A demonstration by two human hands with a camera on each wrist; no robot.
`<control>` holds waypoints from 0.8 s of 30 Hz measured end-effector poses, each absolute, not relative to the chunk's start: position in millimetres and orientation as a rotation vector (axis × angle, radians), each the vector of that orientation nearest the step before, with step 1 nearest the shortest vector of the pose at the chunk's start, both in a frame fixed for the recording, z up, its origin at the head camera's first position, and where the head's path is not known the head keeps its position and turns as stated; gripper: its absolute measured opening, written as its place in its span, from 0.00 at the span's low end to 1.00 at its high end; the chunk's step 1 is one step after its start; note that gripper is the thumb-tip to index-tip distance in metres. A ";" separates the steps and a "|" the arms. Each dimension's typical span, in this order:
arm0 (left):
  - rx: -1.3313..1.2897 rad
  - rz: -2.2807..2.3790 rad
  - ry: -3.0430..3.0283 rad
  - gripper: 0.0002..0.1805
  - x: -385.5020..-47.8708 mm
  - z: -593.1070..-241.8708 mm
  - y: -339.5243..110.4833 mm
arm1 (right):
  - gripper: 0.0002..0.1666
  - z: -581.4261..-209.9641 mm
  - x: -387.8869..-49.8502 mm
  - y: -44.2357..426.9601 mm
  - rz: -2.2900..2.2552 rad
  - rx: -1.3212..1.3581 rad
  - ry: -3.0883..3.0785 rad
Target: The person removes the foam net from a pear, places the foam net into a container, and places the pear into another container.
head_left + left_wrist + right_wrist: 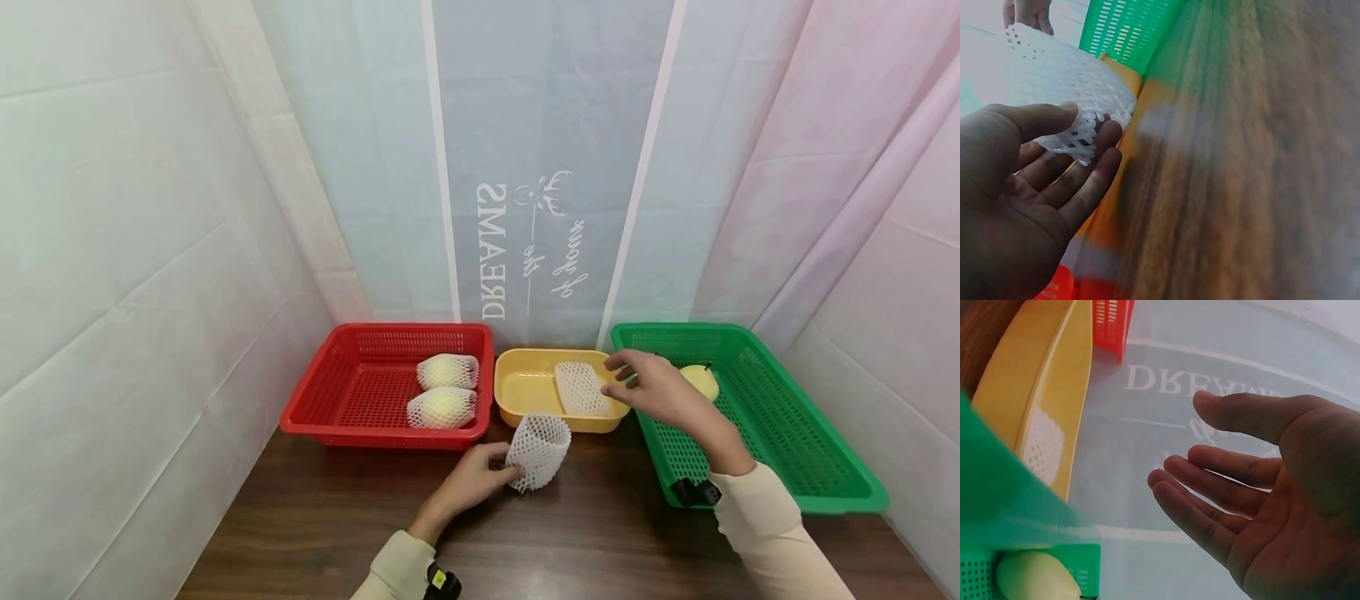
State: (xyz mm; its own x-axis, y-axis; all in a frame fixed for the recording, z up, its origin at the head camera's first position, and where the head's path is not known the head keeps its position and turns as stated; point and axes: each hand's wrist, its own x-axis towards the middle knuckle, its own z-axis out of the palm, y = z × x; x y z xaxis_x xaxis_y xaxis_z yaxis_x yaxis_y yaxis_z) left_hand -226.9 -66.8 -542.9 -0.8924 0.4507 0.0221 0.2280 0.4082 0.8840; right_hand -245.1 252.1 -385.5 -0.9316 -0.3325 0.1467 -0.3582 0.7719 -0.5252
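Observation:
My left hand (472, 482) pinches the lower edge of a white foam fruit net (540, 454), which stands open-topped above the wooden table in front of the yellow tray (525, 390). In the left wrist view, thumb and fingers are at the rim of the foam net (1066, 81). My right hand (660, 393) hangs above the gap between the yellow tray and the green basket (795, 450), fingers loosely bent and holding nothing. Another flat foam net (581, 388) lies in the tray. Behind the right hand, a pale yellow pear-like fruit (701, 382) with a dark stem sits in the green basket.
At the left, a red basket (367, 392) holds two pale fruits in foam nets (447, 372), lying one in front of the other. A printed curtain (540, 100) hangs behind the containers. The dark wooden table (540, 542) extends in front.

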 end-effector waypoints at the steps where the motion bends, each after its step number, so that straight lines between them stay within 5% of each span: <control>1: 0.599 1.487 2.442 0.12 -227.0 -542.7 -66.5 | 0.26 -385.8 -244.6 251.0 0.878 0.576 -2.909; 24: 0.645 1.683 2.407 0.15 -224.4 -528.9 -51.9 | 0.22 -395.2 -236.5 242.6 0.900 0.582 -2.911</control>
State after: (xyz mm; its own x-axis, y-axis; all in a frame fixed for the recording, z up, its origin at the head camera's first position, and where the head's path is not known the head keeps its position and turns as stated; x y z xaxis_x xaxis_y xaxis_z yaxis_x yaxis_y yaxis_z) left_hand -224.4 -51.9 -528.9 -0.8994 0.4167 0.1324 0.2673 0.2846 0.9206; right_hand -236.5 242.6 -395.2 -0.9289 -0.3401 0.1464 -0.3634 0.7614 -0.5369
